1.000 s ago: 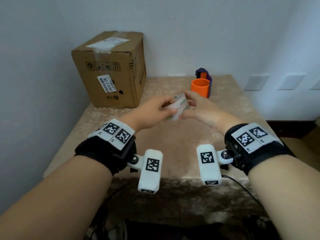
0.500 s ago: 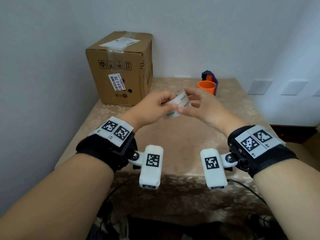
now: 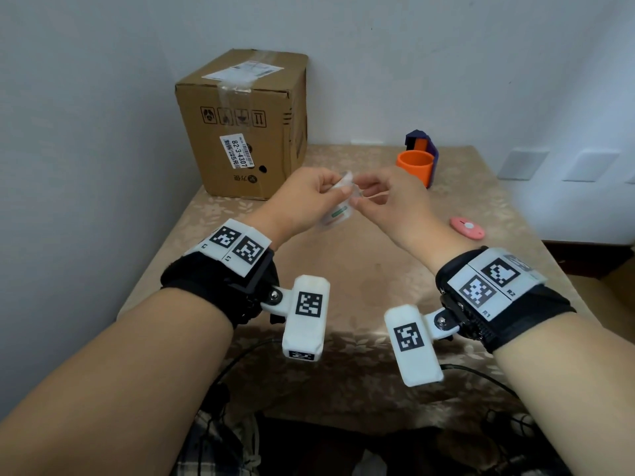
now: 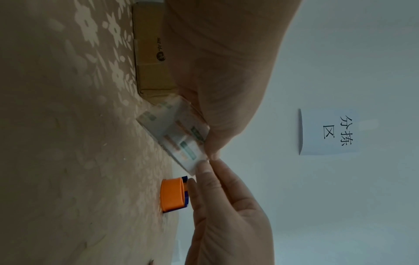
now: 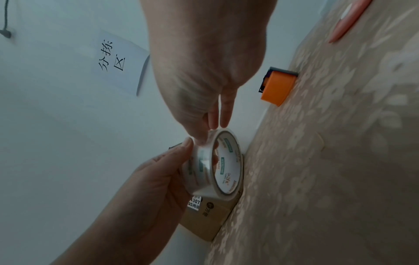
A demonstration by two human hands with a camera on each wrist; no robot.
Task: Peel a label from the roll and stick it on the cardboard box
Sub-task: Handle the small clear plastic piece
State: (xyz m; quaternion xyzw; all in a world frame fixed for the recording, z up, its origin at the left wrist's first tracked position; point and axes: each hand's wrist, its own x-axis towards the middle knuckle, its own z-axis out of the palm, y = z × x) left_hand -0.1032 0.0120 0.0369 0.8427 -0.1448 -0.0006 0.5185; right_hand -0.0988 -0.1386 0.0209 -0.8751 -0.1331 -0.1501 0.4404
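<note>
A brown cardboard box (image 3: 240, 132) stands at the table's far left corner, with a white sticker on its front. In front of it, above the table, my left hand (image 3: 338, 191) grips a label roll (image 3: 338, 213), see-through with a white core printed green and orange. The right wrist view shows the left hand (image 5: 154, 179) round the roll (image 5: 215, 165) from below. My right hand (image 3: 359, 198) meets it from the right, and its thumb and fingertips (image 5: 211, 129) pinch the roll's upper rim. In the left wrist view the right fingertips (image 4: 205, 166) touch the roll (image 4: 172, 136) at its end.
An orange cup (image 3: 414, 166) stands at the back of the table in front of a purple holder (image 3: 421, 139). A flat pink object (image 3: 467, 228) lies to the right of my right hand. Walls close off the table's left and back. A paper sign (image 4: 328, 132) hangs on the wall.
Both hands have stayed together on the roll, lifting slightly toward the box. The roll has tilted, and my right fingers have moved to its upper rim.
</note>
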